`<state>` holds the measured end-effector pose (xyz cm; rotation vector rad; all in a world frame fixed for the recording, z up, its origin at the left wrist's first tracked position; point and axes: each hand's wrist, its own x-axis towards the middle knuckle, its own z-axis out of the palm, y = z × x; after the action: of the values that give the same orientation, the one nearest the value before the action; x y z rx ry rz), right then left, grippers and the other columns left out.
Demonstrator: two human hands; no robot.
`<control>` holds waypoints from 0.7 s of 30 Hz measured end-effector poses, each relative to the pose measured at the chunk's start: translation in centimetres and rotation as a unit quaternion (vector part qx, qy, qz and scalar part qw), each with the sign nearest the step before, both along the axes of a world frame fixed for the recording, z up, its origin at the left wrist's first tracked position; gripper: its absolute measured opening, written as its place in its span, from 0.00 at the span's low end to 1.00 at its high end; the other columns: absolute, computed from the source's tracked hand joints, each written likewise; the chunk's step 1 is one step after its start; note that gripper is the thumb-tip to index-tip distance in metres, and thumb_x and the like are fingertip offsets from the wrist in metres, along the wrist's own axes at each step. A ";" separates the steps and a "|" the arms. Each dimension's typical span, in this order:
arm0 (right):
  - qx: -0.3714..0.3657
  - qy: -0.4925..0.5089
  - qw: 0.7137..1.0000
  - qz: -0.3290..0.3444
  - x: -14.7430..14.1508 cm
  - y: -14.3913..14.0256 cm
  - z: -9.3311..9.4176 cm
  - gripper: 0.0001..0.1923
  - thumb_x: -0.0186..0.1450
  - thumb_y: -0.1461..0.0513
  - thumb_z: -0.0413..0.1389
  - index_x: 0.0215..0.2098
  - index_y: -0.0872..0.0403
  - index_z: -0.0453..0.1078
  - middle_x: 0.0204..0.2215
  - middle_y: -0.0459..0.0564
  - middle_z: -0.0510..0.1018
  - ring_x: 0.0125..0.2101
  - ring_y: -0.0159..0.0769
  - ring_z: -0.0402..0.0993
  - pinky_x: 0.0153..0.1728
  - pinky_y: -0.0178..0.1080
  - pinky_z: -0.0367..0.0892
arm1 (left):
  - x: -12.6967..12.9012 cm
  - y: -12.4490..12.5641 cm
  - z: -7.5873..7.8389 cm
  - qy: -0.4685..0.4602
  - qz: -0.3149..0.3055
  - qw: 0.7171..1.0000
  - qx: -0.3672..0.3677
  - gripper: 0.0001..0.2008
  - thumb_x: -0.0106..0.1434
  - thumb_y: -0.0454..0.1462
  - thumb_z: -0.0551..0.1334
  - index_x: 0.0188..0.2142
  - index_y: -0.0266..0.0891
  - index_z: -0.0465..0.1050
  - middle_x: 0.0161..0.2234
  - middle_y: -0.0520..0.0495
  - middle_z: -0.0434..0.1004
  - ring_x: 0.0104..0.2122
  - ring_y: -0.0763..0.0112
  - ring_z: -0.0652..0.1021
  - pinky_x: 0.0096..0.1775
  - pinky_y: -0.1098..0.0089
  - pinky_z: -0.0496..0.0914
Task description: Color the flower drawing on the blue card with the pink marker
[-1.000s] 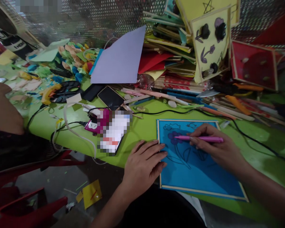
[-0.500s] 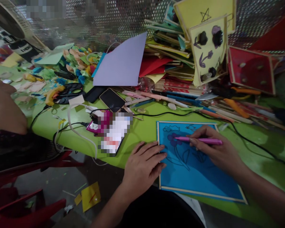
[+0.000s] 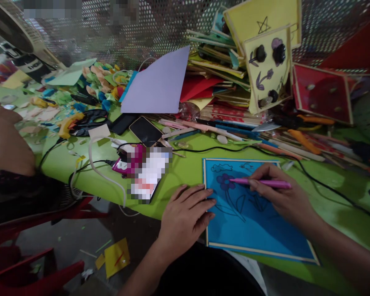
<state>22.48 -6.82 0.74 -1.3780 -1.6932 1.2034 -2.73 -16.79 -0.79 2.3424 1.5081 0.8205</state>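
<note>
While right hand [image 3: 280,193] grips pink pen [image 3: 260,181], left hand [image 3: 185,213] lies open-flat on blue card [image 3: 259,230].

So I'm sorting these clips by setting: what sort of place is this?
Probably a paper-craft workshop: a green table crowded with a stack of framed coloured cards, scissors, and a blue framed card being coloured with a pink pen.

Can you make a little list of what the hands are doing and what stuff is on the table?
left hand: flat, palm down, on the left edge of the blue panel
right hand: grip on a pink marker, tip at a drawn purple flower
table: green
nearby: black cable, dark phone, lilac paper
</note>
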 end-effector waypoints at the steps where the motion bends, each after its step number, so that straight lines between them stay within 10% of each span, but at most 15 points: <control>1: -0.003 -0.001 1.000 0.002 0.1 0.0 0.0 0.14 0.63 0.50 0.63 0.30 0.50 0.70 0.23 0.44 0.73 0.24 0.34 0.65 0.24 0.36 0.60 | 0.0 0.0 0.0 0.000 0.000 1.000 -0.001 0.11 0.72 0.39 0.60 0.50 0.46 0.79 0.55 0.51 0.81 0.58 0.64 0.77 0.61 0.55 0.66; 21: -0.034 0.019 0.999 0.025 -0.3 -0.2 0.2 0.18 0.60 0.46 0.65 0.30 0.50 0.71 0.25 0.47 0.75 0.24 0.35 0.68 0.24 0.36 0.62 | 0.0 0.0 -0.1 0.001 -0.001 1.000 -0.001 0.11 0.72 0.39 0.60 0.51 0.46 0.78 0.56 0.50 0.81 0.58 0.64 0.77 0.61 0.54 0.66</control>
<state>22.14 -7.03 0.98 -1.3518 -1.6842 1.3167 -2.75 -16.81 -0.91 2.3440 1.5061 0.8163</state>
